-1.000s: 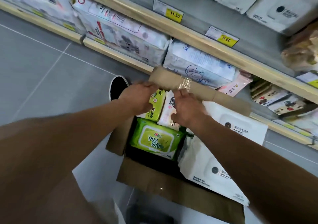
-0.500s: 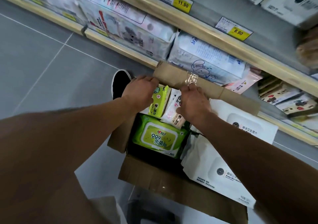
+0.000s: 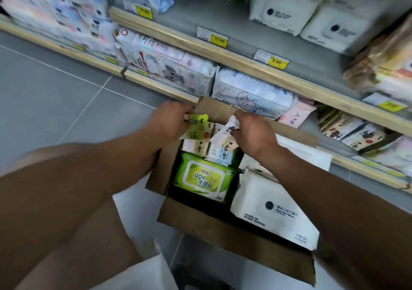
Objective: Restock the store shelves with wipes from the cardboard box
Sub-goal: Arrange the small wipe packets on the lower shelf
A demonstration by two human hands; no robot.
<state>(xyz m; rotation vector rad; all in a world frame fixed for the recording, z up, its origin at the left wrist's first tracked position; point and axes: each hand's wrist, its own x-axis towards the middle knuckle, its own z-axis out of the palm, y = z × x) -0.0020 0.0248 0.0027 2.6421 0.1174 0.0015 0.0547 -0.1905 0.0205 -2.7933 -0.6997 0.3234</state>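
Open cardboard box (image 3: 231, 234) on the grey floor, near flap folded out. Inside: large white wipes pack (image 3: 276, 209) on the right, green wipes pack (image 3: 204, 177) left of it, small packs (image 3: 209, 148) at the far end. Above these, left hand (image 3: 168, 120) pinches a small yellow-green pack (image 3: 197, 127); right hand (image 3: 252, 132) grips a small white pack (image 3: 227, 131). Beyond, wooden-edged shelves (image 3: 256, 66) with yellow price tags (image 3: 219, 40) carry stocked wipes.
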